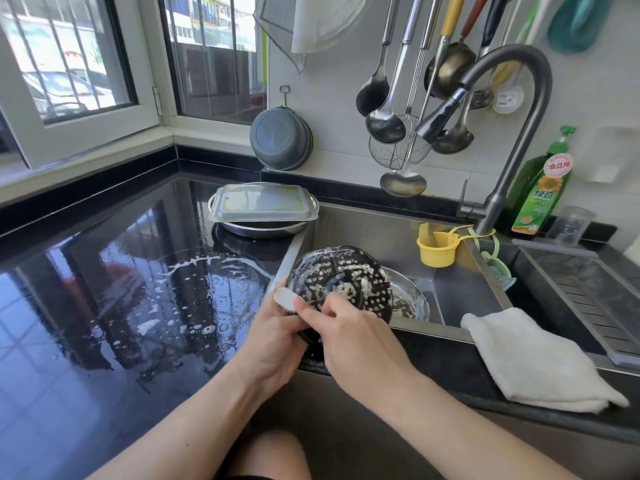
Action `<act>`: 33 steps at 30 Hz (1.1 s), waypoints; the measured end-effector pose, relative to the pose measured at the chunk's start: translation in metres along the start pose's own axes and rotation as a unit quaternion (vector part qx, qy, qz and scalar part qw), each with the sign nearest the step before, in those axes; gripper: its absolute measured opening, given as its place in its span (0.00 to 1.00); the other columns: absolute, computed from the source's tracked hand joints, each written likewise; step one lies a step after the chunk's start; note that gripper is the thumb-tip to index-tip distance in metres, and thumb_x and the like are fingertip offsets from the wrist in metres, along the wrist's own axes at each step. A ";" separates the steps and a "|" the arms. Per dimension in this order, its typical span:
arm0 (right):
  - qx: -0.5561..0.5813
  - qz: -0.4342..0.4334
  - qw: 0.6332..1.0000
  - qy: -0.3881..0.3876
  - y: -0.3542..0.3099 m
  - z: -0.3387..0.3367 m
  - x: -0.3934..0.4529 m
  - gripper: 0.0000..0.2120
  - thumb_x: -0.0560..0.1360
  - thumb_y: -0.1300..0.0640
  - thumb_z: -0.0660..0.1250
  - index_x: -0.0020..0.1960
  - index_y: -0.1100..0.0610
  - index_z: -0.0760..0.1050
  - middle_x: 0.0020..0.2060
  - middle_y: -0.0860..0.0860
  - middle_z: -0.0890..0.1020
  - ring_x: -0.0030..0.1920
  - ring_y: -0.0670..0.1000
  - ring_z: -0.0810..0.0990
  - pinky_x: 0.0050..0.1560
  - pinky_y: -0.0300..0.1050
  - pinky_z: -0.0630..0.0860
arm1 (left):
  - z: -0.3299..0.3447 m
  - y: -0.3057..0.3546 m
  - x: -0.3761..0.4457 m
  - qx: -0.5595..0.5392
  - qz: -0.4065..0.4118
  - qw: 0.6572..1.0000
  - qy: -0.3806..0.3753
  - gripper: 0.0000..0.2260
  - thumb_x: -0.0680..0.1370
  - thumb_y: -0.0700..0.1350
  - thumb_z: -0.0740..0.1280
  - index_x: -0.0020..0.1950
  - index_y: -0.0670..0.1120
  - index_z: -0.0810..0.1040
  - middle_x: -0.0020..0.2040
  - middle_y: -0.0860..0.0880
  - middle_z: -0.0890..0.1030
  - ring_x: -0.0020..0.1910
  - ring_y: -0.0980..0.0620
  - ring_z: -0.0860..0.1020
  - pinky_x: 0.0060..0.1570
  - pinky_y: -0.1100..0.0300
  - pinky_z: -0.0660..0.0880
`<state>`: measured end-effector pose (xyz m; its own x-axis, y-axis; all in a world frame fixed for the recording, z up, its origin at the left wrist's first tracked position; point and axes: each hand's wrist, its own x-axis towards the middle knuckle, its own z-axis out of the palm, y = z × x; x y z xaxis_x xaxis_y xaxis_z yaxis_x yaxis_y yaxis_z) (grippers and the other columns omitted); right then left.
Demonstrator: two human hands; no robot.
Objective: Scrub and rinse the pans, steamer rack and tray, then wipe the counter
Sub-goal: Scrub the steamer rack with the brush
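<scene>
Both hands work at the near left corner of the sink [388, 233]. The left hand [273, 336] grips the near rim of the steamer rack [341, 280], a round black perforated disc covered in suds, and holds it tilted up over the sink edge. The right hand [349, 332] has its fingers curled against the rack's lower face; a pale sponge [285, 299] shows just beside its fingertips, though which hand actually pinches it is hard to tell.

Behind the rack, down in the sink, lies a glass bowl [412, 299] with foam in it. At the far left of the sink, on the black counter [86, 271], a rectangular tray [263, 203] sits upside down across a round steel pan [263, 228]. The counter is wet, with a ring of suds and scattered bubbles near the rack.

A folded white cloth [533, 362] lies over the sink's front edge to the right. The tap [498, 133] arches over the sink, with a yellow cup [437, 249] hanging by its base and a green bottle [542, 188] of dish soap beside it.
</scene>
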<state>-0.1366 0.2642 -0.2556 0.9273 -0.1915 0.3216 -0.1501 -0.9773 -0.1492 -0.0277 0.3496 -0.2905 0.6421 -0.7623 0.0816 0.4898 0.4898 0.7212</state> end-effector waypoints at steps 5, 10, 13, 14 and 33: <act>0.009 0.135 0.990 0.044 0.009 0.007 0.001 0.31 0.80 0.61 0.58 0.79 0.40 0.60 0.48 0.47 0.67 0.39 0.55 0.72 0.40 0.47 0.65 | 0.001 0.000 0.001 -0.011 0.025 0.999 0.040 0.26 0.73 0.19 0.57 0.67 0.38 0.73 0.60 0.33 0.82 0.57 0.37 0.83 0.59 0.46 0.81; 0.041 0.136 0.989 0.047 0.001 0.018 -0.003 0.30 0.80 0.60 0.60 0.78 0.40 0.61 0.48 0.47 0.67 0.39 0.57 0.76 0.37 0.49 0.70 | 0.001 -0.001 0.001 0.005 0.041 0.997 0.066 0.25 0.75 0.19 0.57 0.65 0.41 0.72 0.58 0.37 0.83 0.54 0.42 0.84 0.55 0.50 0.82; 0.033 0.168 0.984 0.057 -0.003 0.016 -0.003 0.30 0.80 0.61 0.59 0.79 0.41 0.61 0.49 0.48 0.64 0.36 0.54 0.70 0.38 0.49 0.69 | 0.002 -0.001 0.000 0.005 0.044 0.996 0.072 0.27 0.75 0.19 0.57 0.68 0.41 0.71 0.61 0.36 0.82 0.57 0.40 0.82 0.60 0.46 0.79; 0.050 0.147 0.987 0.044 -0.013 0.017 -0.006 0.29 0.80 0.61 0.59 0.78 0.41 0.61 0.49 0.48 0.63 0.35 0.54 0.68 0.38 0.50 0.68 | 0.000 -0.001 0.000 0.008 0.047 0.996 0.077 0.27 0.75 0.19 0.57 0.67 0.42 0.71 0.60 0.37 0.82 0.56 0.41 0.83 0.60 0.47 0.80; 0.038 0.151 0.986 0.056 0.012 0.000 0.014 0.28 0.82 0.60 0.59 0.78 0.40 0.62 0.47 0.47 0.65 0.37 0.52 0.71 0.38 0.47 0.68 | -0.003 0.000 0.003 -0.005 0.042 0.997 0.064 0.26 0.77 0.21 0.57 0.69 0.44 0.70 0.58 0.38 0.83 0.50 0.44 0.84 0.48 0.51 0.83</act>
<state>-0.1248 0.2496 -0.2530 0.7994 -0.4861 0.3531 -0.3837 -0.8653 -0.3226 -0.0237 0.3484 -0.2925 0.7504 -0.6589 0.0525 0.4371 0.5542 0.7084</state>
